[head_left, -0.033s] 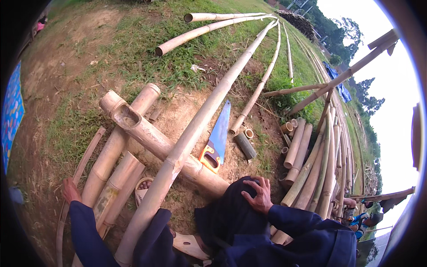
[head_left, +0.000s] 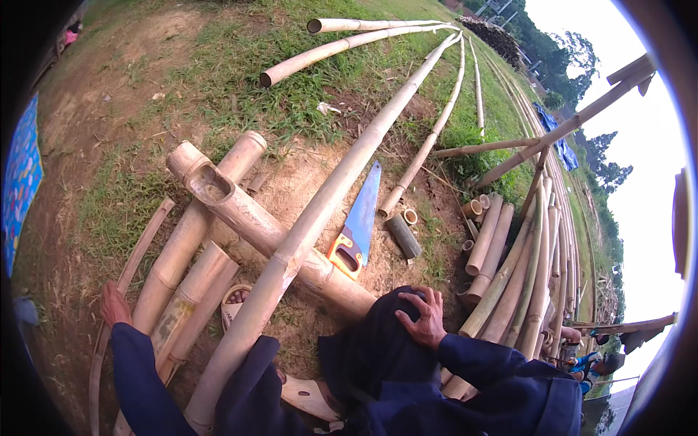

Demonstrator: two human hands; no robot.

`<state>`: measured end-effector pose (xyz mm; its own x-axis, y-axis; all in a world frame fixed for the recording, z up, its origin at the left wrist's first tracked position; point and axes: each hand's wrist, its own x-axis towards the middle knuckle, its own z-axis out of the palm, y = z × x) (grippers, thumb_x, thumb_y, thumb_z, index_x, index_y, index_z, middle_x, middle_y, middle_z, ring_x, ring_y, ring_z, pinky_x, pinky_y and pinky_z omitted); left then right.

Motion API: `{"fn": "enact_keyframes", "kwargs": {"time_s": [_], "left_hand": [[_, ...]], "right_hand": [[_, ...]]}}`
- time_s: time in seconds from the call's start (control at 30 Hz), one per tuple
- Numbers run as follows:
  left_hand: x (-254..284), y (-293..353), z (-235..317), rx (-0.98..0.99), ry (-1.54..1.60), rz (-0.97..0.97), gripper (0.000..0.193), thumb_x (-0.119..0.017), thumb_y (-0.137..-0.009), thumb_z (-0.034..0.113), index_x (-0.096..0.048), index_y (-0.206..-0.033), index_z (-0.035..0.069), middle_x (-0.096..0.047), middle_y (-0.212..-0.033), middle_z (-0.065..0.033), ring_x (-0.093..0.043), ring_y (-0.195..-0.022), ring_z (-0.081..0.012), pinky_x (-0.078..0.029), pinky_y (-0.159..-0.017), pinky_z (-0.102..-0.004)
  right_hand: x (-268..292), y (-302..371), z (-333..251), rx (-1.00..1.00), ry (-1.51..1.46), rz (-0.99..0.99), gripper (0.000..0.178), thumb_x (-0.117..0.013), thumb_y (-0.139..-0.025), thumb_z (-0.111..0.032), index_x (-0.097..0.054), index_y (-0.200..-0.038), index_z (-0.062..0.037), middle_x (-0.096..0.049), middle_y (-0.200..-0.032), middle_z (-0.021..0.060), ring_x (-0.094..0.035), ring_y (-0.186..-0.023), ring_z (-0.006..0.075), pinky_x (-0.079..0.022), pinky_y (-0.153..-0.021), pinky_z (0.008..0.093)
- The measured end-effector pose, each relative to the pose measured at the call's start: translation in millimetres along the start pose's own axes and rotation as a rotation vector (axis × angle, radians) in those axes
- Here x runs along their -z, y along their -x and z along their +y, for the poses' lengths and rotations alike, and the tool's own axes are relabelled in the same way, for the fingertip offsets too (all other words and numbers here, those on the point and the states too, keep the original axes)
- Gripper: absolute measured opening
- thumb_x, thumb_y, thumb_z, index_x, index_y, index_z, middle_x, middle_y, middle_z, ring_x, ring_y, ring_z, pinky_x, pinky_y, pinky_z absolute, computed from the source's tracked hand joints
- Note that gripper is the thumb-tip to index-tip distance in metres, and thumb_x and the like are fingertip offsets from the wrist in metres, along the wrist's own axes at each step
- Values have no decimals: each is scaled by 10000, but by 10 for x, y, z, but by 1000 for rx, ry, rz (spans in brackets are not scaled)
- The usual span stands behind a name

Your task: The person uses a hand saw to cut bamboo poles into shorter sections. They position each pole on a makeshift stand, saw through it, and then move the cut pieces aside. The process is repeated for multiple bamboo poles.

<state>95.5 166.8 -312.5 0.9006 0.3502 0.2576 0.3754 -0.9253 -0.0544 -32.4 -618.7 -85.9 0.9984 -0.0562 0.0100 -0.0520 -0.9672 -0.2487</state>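
Observation:
My right hand (head_left: 424, 317) rests on my dark-trousered knee, its fingers spread and holding nothing. At the far left, my left hand (head_left: 115, 305) lies over a thin curved bamboo strip (head_left: 143, 245), beside a thick bamboo pole (head_left: 169, 270); its fingers are mostly hidden. A long bamboo pole (head_left: 331, 185) slants from between my legs into the distance. It crosses over a thick bamboo piece (head_left: 254, 223) with a notch cut near its far end. A handsaw (head_left: 360, 221) with an orange and black handle leans against that notched piece, blade pointing away.
Short bamboo lengths (head_left: 190, 296) lie between my left arm and sandalled foot. A dark short tube (head_left: 403, 236) sits right of the saw. Many poles (head_left: 534, 269) are stacked on the right under a bamboo frame (head_left: 567, 127). A person (head_left: 592, 363) is at the far right.
The whole view has shifted slightly. My left hand has slid a little up along the bamboo strip; my right hand stays on the knee.

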Motion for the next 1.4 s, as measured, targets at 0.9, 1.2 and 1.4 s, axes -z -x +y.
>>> {"fn": "enact_keyframes", "kwargs": {"time_s": [0.9,1.2,1.4], "left_hand": [[3059,2384,661,54,226,-514,450,-740,-867,467,-652,-1171,147,-702,-1100,-84,-694,-1012,-309,-519,-847,-515],[3097,2819,815,35,106,-158,442,-772,-822,433,-644,-1139,153,-699,-1034,-52,-704,-1020,-270,-541,-799,-461],[2975,3102,505,54,186,48,406,-806,-784,411,-629,-1023,134,-649,-989,-57,-673,-964,-285,-537,-771,-448]], "right_hand": [[-66,-1078,-2155,1210,127,-176,224,-754,-896,-178,-557,-879,-73,-681,-783,152,-695,-707,398,-535,-622,496],[43,-1382,-2239,1328,-197,-377,391,-793,-836,-105,-686,-1210,-70,-653,-875,139,-665,-781,336,-532,-712,451],[-148,-1311,-2595,1400,-246,-193,505,-856,-791,-206,-722,-1274,-145,-589,-845,76,-622,-769,280,-530,-747,433]]}}
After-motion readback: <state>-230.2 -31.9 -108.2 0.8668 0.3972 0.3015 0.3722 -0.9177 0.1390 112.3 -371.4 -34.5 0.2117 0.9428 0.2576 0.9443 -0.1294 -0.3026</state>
